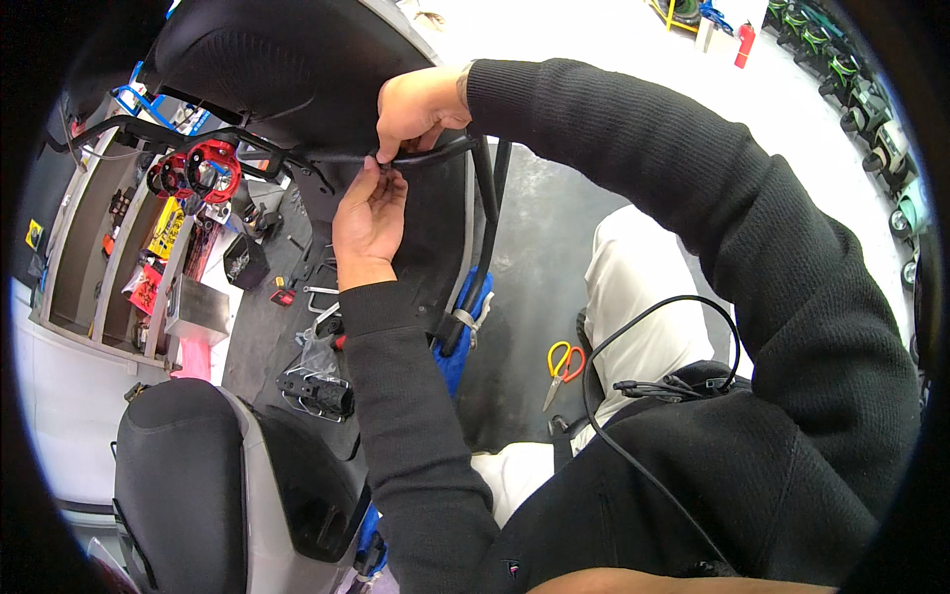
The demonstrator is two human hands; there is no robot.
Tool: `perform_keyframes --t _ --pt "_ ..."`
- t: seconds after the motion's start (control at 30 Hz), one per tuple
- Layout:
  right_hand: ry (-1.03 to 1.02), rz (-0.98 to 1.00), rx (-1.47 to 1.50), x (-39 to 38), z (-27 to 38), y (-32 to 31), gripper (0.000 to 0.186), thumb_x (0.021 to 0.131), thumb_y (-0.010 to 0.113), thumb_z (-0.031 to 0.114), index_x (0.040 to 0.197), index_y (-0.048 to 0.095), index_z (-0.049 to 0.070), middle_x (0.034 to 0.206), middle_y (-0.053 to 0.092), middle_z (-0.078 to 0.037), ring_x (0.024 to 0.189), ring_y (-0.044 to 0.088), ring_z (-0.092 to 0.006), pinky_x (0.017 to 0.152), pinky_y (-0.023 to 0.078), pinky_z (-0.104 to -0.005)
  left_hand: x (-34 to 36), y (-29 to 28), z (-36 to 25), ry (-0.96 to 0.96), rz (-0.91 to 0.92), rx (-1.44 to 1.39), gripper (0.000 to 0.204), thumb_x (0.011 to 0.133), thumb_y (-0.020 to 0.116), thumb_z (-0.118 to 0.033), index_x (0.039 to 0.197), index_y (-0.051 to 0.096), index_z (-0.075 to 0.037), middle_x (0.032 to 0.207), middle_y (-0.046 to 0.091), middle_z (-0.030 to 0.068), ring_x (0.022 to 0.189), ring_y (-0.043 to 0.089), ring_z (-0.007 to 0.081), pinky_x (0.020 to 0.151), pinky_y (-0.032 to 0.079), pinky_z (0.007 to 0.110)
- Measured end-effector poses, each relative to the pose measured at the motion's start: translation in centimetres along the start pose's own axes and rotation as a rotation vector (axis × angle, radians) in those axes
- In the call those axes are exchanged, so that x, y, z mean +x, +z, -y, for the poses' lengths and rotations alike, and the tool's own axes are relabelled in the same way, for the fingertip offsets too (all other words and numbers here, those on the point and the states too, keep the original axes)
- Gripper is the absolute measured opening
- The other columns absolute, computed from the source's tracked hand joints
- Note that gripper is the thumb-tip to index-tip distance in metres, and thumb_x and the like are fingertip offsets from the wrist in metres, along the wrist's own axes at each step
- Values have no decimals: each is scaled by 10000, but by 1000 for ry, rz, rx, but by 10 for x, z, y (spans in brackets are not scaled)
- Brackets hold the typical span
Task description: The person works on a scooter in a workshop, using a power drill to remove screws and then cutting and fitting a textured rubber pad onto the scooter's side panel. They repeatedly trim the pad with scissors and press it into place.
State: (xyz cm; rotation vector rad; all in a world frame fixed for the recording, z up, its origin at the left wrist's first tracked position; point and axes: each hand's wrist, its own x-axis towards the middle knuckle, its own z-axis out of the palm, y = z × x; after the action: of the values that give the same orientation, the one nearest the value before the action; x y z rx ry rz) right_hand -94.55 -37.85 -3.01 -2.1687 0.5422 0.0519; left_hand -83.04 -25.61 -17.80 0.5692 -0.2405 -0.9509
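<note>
Both hands meet at a black tube (443, 151) that crosses beside a large black seat-like panel (267, 69). My left hand (370, 223) comes up from below, palm turned upward, with thumb and fingertips closed together just under the tube. From above, my right hand (421, 107) reaches down with its fingers bent and pinched at the same spot. Whatever small thing lies between the fingertips is too hidden to name. The tube joins a black frame bar (485, 178) to the right of the hands.
Yellow-and-red-handled scissors (558, 374) lie on the dark floor by my leg. A black scooter seat (181, 485) stands at lower left. Tools and a black bin (244, 260) lie near shelves (112, 277) at left. Blue cloth (453, 351) wraps the frame's lower end.
</note>
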Motion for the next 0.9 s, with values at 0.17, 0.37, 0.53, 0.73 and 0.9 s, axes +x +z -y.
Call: perform_keyframes --t 0.17,0.37,0.53,0.73,0.9 --pt "-66 -29 0 6 -10 2 251 915 761 149 1031 734 -72 962 732 -145 837 695 -216 795 599 -344 -4 -1 2 13 -1 84 192 1027 695 -156 1116 680 13 1053 658 114 1018 620 252 974 527 405" --pt "-169 -51 -417 13 -15 4 242 933 680 199 975 765 -24 878 720 -136 805 643 -232 742 512 -399 -6 3 10 -23 76 -7 293 1067 628 -217 1182 624 52 1183 642 180 1208 608 326 1162 486 489" --pt "-230 55 -360 17 -22 -5 359 974 649 263 1037 742 -79 928 746 -166 785 713 -272 702 593 -389 -6 5 8 3 109 46 280 1086 587 -208 1178 627 54 1167 677 186 1207 648 329 1191 484 515" --pt "-445 42 -807 23 -14 -5 306 946 650 257 1011 768 -17 855 742 -164 820 714 -321 783 564 -433 -6 3 6 10 124 27 255 1097 558 -180 1173 635 52 1219 689 200 1235 650 327 1166 510 516" --pt "-226 23 -545 20 -11 -11 227 927 648 160 1013 780 -3 813 745 -143 793 741 -249 712 598 -387 -8 7 9 43 139 15 231 1103 535 -142 1191 648 38 1217 700 177 1215 664 318 1158 513 496"
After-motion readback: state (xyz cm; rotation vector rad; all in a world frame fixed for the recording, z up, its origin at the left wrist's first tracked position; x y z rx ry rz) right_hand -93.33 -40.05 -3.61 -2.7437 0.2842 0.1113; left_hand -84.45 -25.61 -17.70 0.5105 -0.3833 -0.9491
